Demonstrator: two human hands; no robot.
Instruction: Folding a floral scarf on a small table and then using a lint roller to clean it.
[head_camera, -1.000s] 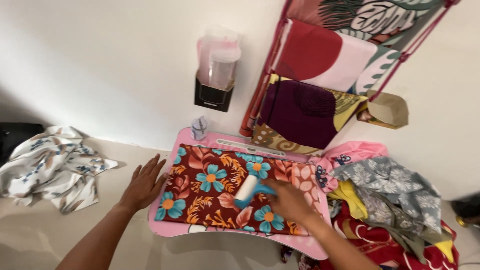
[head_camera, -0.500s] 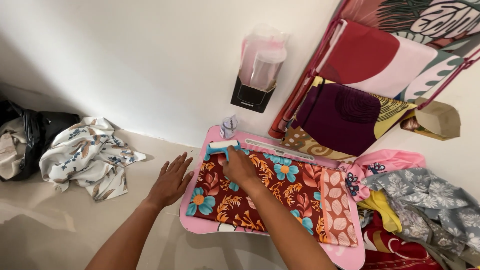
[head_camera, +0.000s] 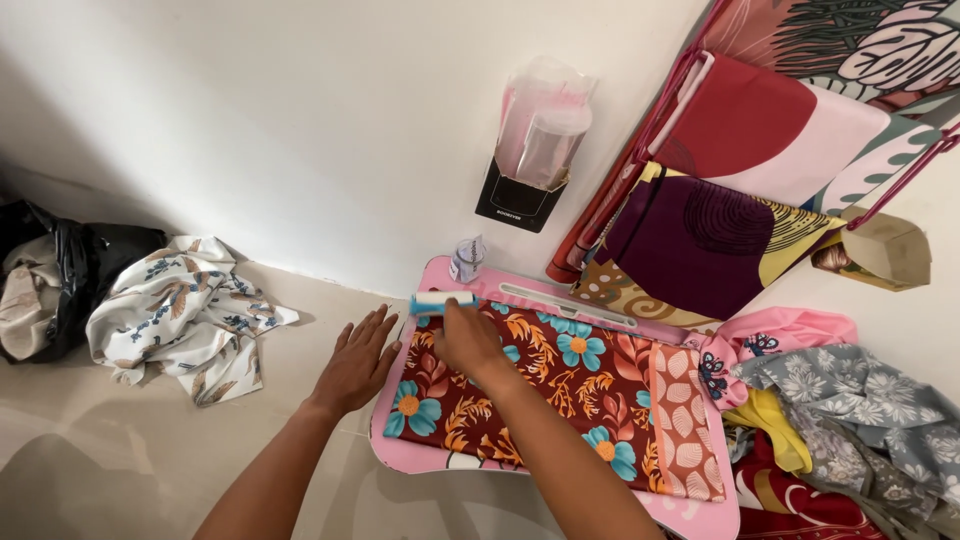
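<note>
Lint roller gripped in right hand, left hand flat beside floral cloth

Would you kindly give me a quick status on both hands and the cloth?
Left hand flat, open, on the pink board's left edge. Right hand gripping lint roller at far-left corner of the floral cloth. Cloth lies flat, nothing on it.

Left hand lies flat, palm down, fingers spread toward one o'clock; right hand is curled closed in a grip, forearm stretching back toward five o'clock
</note>
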